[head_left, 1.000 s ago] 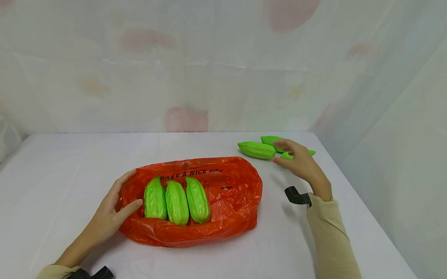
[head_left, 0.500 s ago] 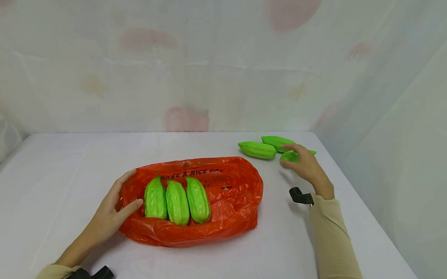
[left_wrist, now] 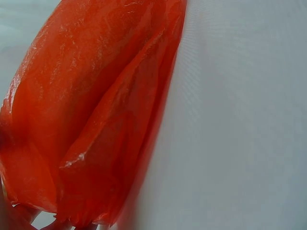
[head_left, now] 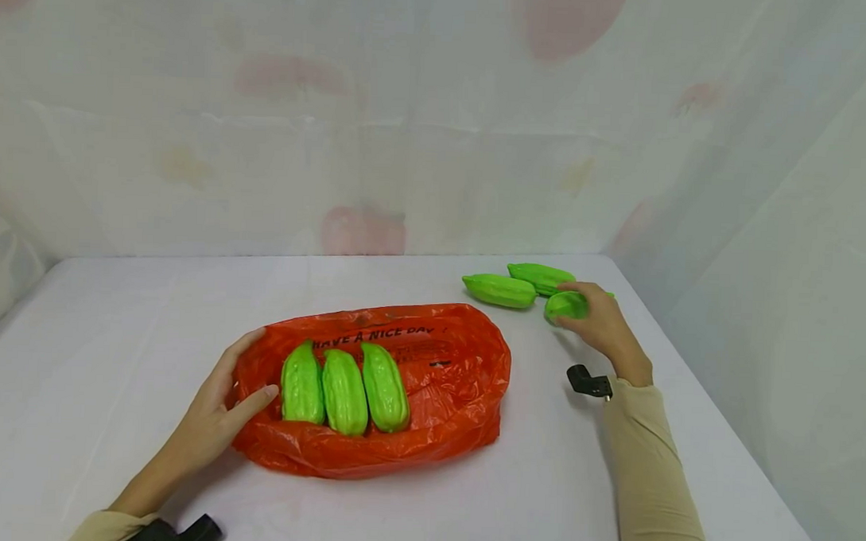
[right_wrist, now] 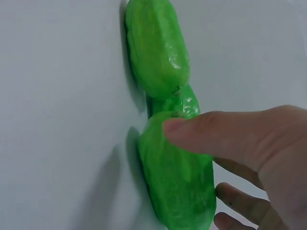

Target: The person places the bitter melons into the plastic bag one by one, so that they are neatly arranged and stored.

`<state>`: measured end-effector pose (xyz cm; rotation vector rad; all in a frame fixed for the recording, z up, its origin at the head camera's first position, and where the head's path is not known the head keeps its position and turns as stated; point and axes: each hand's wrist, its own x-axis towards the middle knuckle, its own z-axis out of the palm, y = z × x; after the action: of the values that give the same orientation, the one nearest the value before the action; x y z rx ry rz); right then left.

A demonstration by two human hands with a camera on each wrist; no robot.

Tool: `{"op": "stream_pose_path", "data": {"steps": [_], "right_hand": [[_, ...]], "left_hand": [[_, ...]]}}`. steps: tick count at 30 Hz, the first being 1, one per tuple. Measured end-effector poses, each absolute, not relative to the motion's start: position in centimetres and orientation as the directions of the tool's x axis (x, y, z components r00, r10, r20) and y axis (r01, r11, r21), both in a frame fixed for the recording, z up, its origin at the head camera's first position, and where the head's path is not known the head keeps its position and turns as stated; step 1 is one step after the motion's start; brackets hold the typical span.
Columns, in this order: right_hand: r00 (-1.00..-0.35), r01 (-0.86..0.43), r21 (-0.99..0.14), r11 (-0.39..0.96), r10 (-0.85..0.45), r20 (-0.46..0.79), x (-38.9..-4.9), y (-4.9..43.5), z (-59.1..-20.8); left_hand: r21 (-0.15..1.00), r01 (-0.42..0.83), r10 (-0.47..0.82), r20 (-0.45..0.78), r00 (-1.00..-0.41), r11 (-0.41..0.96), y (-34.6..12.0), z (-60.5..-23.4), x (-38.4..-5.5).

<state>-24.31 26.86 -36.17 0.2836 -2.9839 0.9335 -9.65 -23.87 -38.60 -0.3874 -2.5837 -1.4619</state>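
Note:
A red plastic bag [head_left: 458,383] lies with its mouth wide, and three green ridged bitter melons [head_left: 344,391] rest side by side inside it. At the bag's left end, my left hand [head_left: 209,418] holds the rim, thumb over the edge; red film fills much of the left wrist view [left_wrist: 96,96]. My right hand [head_left: 603,320] is over a bitter melon [right_wrist: 177,177] at the back right. Its thumb lies across the near side and its fingers are along the far side, loosely bent. The hand hides part of this melon in the head view.
Two more bitter melons, a left one [head_left: 500,290] and a rear one [head_left: 540,276], lie close beside the one under my right hand. The white table [head_left: 152,316] ends at a patterned white curtain [head_left: 437,143] behind; another sheet hangs at the right.
My right hand has shifted slightly right and lower, its thumb and fingers coming around the nearest bitter melon at the back right. The left hand and the bag have stayed put.

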Motion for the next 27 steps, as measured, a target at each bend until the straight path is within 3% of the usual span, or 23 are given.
{"op": "stream_pose_path", "data": {"steps": [19, 27], "right_hand": [[-0.980, -0.197, -0.495, 0.847, -0.164, 0.110, -24.9, 27.7, -37.4], [-0.987, -0.162, -0.490, 0.856, -0.146, 0.070, -24.5, 27.3, -37.2]], "left_hand": [[0.821, 0.304, 0.157, 0.260, -0.953, 0.483, -23.8, -38.6, -9.7], [0.813, 0.301, 0.147, 0.263, -0.953, 0.499, -23.8, -38.6, -9.6]]}}
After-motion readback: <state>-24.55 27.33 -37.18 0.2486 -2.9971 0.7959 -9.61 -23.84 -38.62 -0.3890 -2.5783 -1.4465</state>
